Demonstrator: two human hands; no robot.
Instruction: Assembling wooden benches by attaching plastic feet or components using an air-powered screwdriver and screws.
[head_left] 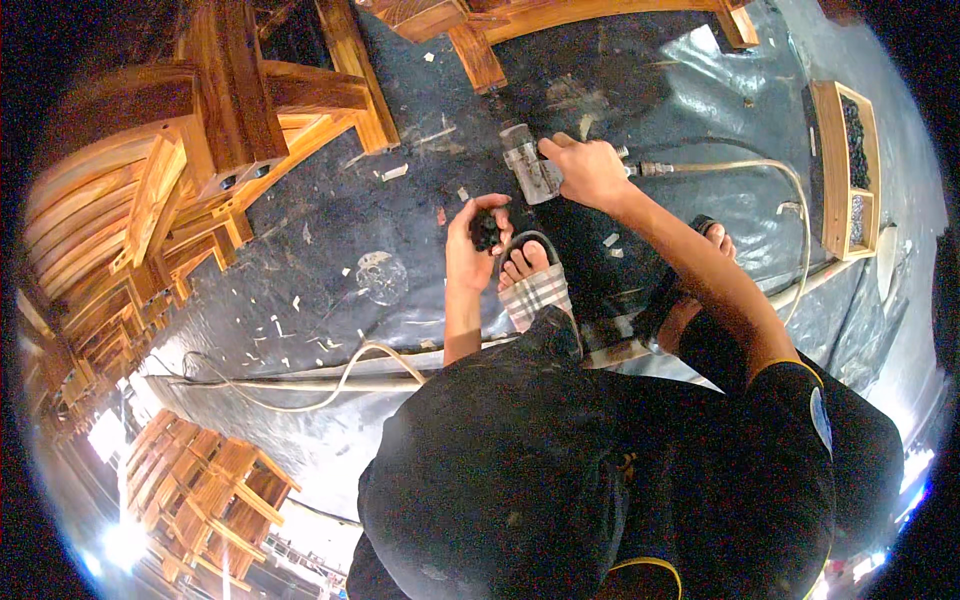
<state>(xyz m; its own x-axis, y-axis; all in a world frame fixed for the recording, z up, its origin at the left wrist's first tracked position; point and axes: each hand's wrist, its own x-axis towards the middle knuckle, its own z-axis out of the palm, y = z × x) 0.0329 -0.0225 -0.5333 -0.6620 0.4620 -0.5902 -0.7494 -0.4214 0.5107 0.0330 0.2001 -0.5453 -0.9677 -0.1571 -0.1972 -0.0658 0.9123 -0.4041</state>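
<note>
My right hand point(588, 172) is closed around the handle of a grey pistol-grip air tool point(530, 168). The tool's thick body points away from me, just above the floor. A pale air hose point(745, 164) joins it through a metal coupling point(655, 170) at the end of the grip. Several small black parts point(487, 230) lie cupped in my left hand point(470, 245), its fingers curled around them; they are too small to name. That hand is beside my left foot, which wears a checked slide sandal point(537, 294). The tool and the black parts are apart.
Wooden furniture frames point(230, 90) stand close on the left, and another wooden piece point(475, 50) is ahead. To the right sits a divided wooden box point(848, 170) of small dark parts. Scraps litter the black floor sheet point(400, 270). Stacked wooden furniture point(205, 490) stands at lower left.
</note>
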